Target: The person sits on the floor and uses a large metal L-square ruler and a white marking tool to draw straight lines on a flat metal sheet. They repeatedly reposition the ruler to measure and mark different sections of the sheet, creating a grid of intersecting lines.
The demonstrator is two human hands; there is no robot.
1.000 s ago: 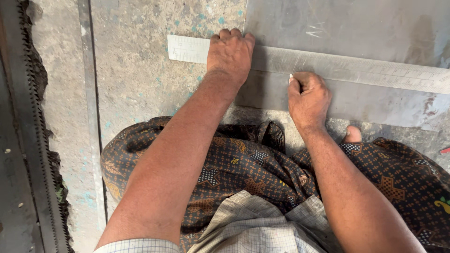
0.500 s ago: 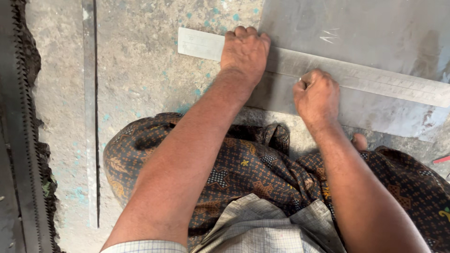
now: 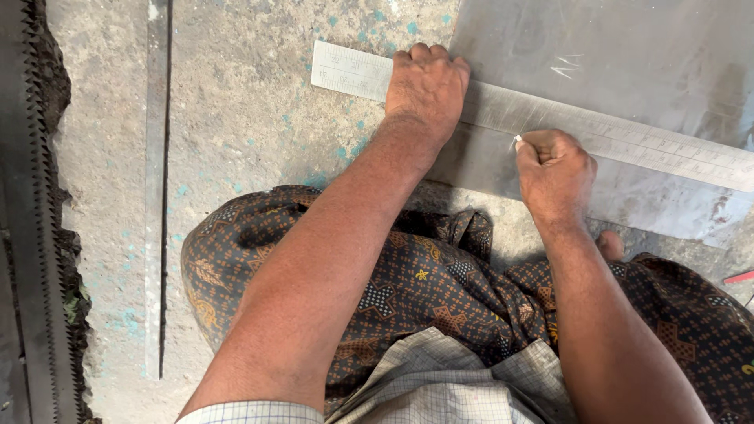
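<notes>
A grey metal sheet (image 3: 628,71) lies flat on the concrete floor (image 3: 243,118), filling the far right of the view. Across it runs a long steel ruler (image 3: 628,141), its left end sticking out over the floor. The left hand (image 3: 424,90) presses palm-down on the ruler near that left end, fingers curled over its far edge. Just right and nearer, the right hand (image 3: 554,173) is closed around a small pale marker (image 3: 516,142), possibly chalk, its tip touching the ruler's near edge.
</notes>
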